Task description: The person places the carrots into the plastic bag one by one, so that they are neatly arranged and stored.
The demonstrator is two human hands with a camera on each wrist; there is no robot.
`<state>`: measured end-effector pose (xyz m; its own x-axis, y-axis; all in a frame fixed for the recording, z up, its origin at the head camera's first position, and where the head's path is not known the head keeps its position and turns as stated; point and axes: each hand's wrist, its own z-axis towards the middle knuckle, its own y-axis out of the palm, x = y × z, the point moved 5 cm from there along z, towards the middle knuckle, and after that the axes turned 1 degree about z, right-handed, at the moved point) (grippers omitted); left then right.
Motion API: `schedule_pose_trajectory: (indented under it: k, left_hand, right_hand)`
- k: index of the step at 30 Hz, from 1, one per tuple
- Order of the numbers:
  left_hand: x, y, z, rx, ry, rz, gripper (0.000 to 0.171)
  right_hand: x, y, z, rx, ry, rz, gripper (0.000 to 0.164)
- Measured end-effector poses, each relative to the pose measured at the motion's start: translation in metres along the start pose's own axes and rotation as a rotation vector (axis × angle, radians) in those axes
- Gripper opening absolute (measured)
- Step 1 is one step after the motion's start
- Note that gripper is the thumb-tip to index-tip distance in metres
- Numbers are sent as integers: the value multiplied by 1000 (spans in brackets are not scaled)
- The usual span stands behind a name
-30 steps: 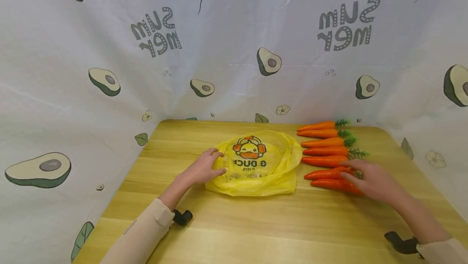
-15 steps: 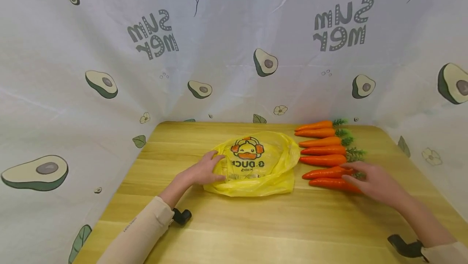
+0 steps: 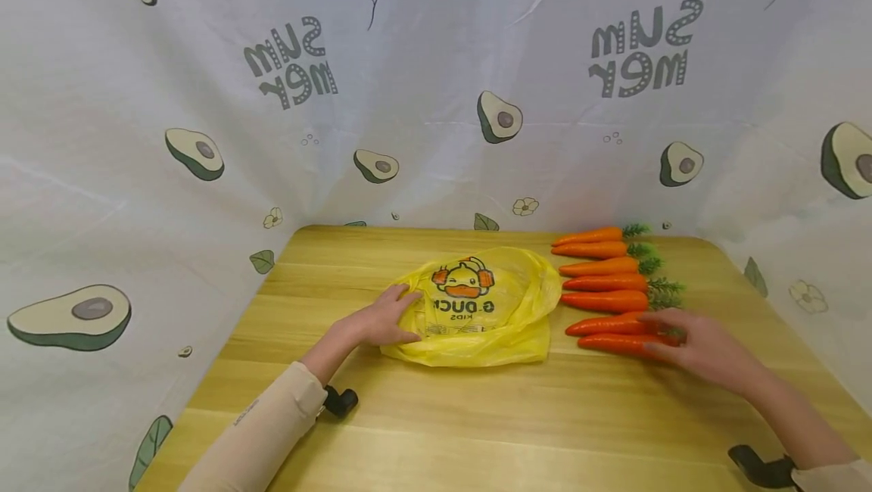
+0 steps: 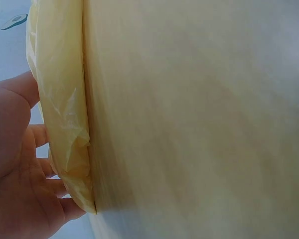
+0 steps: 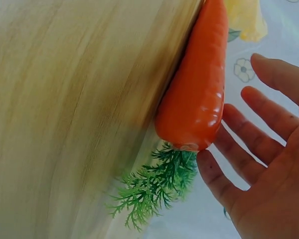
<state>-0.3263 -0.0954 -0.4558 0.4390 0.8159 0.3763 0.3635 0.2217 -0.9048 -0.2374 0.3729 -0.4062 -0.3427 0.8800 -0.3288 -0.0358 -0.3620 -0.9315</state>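
Observation:
A yellow plastic bag (image 3: 470,310) with a printed duck lies flat on the wooden table. My left hand (image 3: 381,318) rests on its left edge, fingers spread and loosely bent; the left wrist view shows the fingertips against the yellow plastic (image 4: 65,99). On the right, orange toy carrots with green leafy tops lie in a column, tips to the left. Over the leafy ends of the two nearest carrots, one of them the front carrot (image 3: 609,344), is my right hand (image 3: 708,348). In the right wrist view its fingers stay apart around a carrot (image 5: 197,89), not gripping it.
Further carrots, such as the middle carrot (image 3: 606,300), lie behind the front pair, beside the bag's right edge. A pale curtain (image 3: 422,98) with avocado prints hangs behind the table (image 3: 463,424). Black wrist cameras hang below both forearms.
My right hand has shifted slightly at the leafy ends of the front carrots. My left hand has settled a little further onto the bag's edge. The bag and carrots lie as before.

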Motion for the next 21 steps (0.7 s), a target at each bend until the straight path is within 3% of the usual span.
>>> schedule_pose_trajectory:
  k: [21]
  left_hand:
    - [5, -3, 0, -6, 7, 15, 82]
  right_hand:
    - [15, 8, -7, 1, -38, -8, 51]
